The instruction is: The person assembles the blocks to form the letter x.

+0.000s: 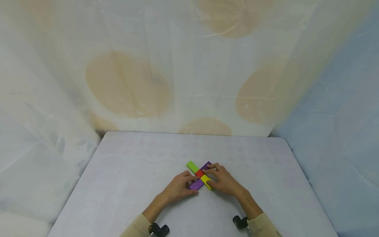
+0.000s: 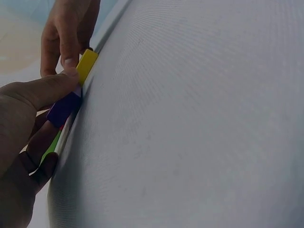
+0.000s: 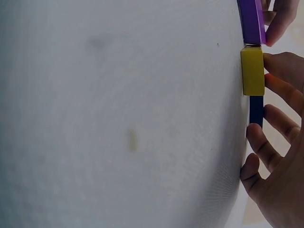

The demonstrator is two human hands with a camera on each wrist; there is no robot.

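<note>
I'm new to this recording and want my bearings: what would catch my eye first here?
A small cross of flat coloured blocks lies near the middle of the pale grey table: a purple bar crossing a green, red and yellow strip. Both hands are on it, the left hand touching the purple bar's near end, the right hand resting its fingers over the yellow end. Behind hangs a cream sheet with large tan circles.
</note>
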